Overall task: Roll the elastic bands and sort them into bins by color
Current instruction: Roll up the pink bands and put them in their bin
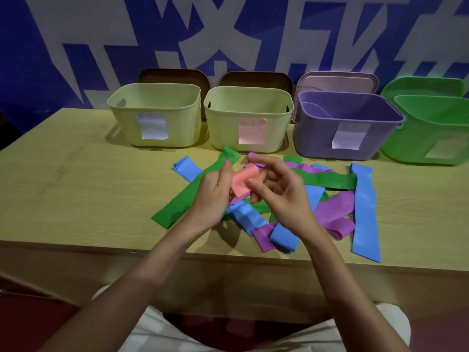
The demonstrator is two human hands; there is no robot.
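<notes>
A short pink band (245, 183), partly rolled, is pinched between both hands above the pile. Under it green, blue and purple bands lie flat and crossed on the table: a long green band (196, 191) slants left, a long blue band (364, 212) lies at the right. Behind stand four open bins in a row: two pale yellow bins (154, 115) (247, 119), a purple bin (347, 125) and a green bin (431, 130).

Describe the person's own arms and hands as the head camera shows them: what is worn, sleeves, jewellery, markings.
Both forearms are bare from wrist to elbow; no sleeves reach them. The left hand and the right hand wear no gloves, and no rings, watch or bracelet show on either. The fingernails are short and unpainted. No markings show. Pale, whitish clothing shows at the bottom of the view, below the arms.
</notes>
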